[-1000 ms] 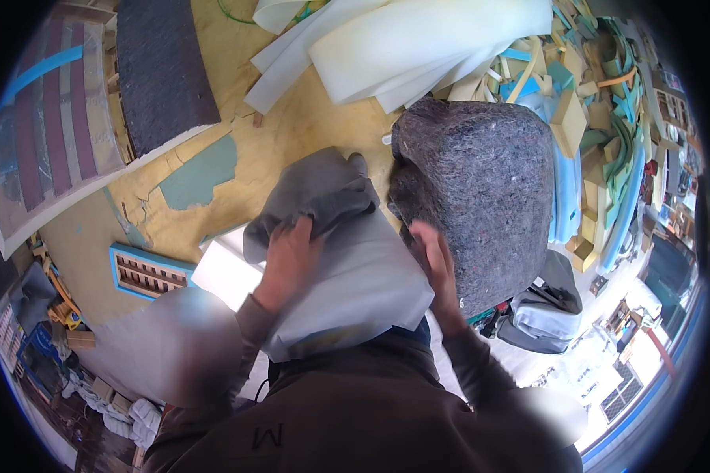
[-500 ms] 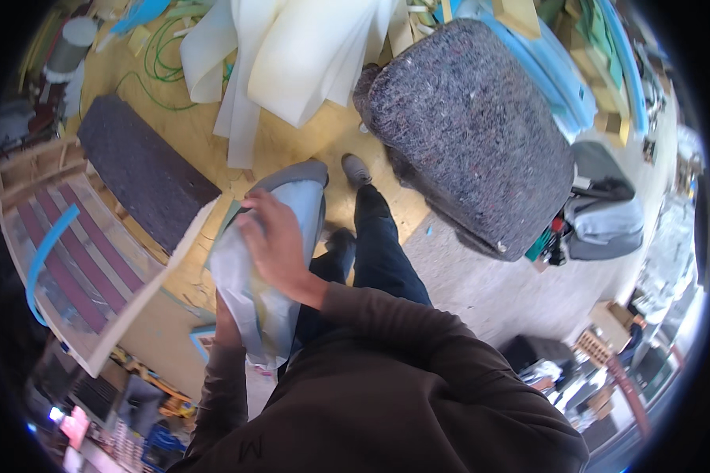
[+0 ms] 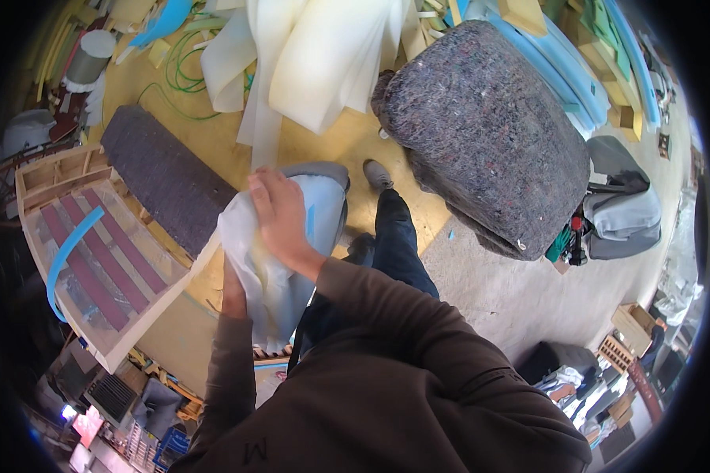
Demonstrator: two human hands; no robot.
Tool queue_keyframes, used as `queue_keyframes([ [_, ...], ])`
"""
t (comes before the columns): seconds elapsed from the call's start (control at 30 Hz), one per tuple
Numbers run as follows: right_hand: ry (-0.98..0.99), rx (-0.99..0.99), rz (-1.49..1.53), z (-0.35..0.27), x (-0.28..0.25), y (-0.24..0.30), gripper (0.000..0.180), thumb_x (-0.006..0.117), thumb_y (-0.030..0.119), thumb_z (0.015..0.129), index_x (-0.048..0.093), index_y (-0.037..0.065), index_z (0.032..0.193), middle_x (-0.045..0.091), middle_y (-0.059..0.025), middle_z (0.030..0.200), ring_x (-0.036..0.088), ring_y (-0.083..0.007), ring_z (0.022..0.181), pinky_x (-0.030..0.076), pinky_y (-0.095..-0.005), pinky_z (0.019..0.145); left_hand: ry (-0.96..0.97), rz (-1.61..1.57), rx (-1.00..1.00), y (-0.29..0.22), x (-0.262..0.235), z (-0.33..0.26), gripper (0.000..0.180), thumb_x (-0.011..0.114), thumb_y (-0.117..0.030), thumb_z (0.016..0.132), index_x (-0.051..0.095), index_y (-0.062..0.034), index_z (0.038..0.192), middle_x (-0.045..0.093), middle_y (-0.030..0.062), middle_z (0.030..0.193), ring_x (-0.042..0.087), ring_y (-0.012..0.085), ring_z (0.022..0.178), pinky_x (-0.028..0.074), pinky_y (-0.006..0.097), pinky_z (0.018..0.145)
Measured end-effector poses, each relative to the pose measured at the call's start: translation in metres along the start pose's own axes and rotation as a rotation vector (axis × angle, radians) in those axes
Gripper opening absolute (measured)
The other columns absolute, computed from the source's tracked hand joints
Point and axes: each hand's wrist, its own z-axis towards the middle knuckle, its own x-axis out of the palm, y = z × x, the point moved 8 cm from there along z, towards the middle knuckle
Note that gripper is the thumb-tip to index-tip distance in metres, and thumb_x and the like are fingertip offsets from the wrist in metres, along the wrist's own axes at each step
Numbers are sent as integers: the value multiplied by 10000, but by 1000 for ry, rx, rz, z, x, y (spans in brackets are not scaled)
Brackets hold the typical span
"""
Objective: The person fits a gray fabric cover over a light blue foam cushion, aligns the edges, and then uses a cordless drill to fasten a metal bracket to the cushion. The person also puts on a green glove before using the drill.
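Note:
A padded cushion-like piece (image 3: 322, 206), pale blue with a grey edge, stands in front of my legs. Thin white sheeting (image 3: 264, 288), partly see-through with a yellowish tint beneath, covers its near left side in loose folds. My right hand (image 3: 280, 217) lies across the upper part, fingers together and bent over the sheeting. At the left side of the piece is my left hand (image 3: 234, 293); only its wrist and back edge show, and the sheeting hides the fingers.
To the left lies a wooden frame (image 3: 146, 347) with dark red straps and a blue strip, beside a dark grey felt-covered panel (image 3: 170, 177). White foam sheets (image 3: 319, 71) hang ahead. A big grey felt-covered block (image 3: 489, 134) stands right, near a grey bag (image 3: 623, 213).
My right hand's fingers have closed together and moved toward the sheeting's far edge. The sheeting has shifted and folded. The whole view has swung slightly, moving the surroundings rightward.

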Motion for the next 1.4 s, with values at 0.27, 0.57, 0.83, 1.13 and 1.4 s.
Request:
queue_keyframes([
  [0.27, 214, 160, 561, 9, 22, -50, 412, 496, 373, 1218, 702, 50, 1368, 712, -71, 1336, 639, -206, 1227, 476, -349, 1123, -88, 504, 6, -37, 14, 20, 748, 687, -369, 1102, 372, -2, 1672, 578, 201, 1537, 597, 293, 1400, 493, 405, 1168],
  [0.57, 152, 194, 229, -16, -27, -21, 482, 570, 444, 1190, 629, 29, 1429, 628, -67, 1459, 616, -201, 1279, 486, -358, 1125, -180, 395, 22, -13, 43, 19, 927, 902, -410, 922, 447, 86, 1559, 692, 215, 1397, 722, 316, 1221, 599, 408, 1018],
  [0.83, 43, -19, -500, -41, -64, 13, 690, 870, 339, 937, 575, -40, 1433, 583, -256, 1389, 600, -489, 1289, 492, -529, 1106, -195, 720, 121, 20, 85, 25, 938, 925, -593, 806, 547, 62, 1362, 662, 358, 1433, 666, 503, 1330, 537, 522, 1108],
  [1.13, -264, 278, -393, -95, -124, -23, 878, 918, 399, 926, 497, -48, 1553, 648, -302, 1462, 646, -382, 1367, 487, -461, 1173, -267, 564, 229, 72, 99, -14, 453, 615, -304, 1064, 600, -51, 1439, 662, 281, 1371, 597, 528, 1295, 469, 567, 1126],
  [1.4, -203, 353, -615, -87, -129, -46, 918, 929, 415, 870, 494, 47, 1590, 717, -305, 1375, 696, -480, 1283, 540, -499, 1095, -369, 353, 228, 95, 77, 11, 550, 660, -322, 1038, 569, 17, 1462, 648, 305, 1419, 608, 486, 1363, 475, 526, 1152],
])
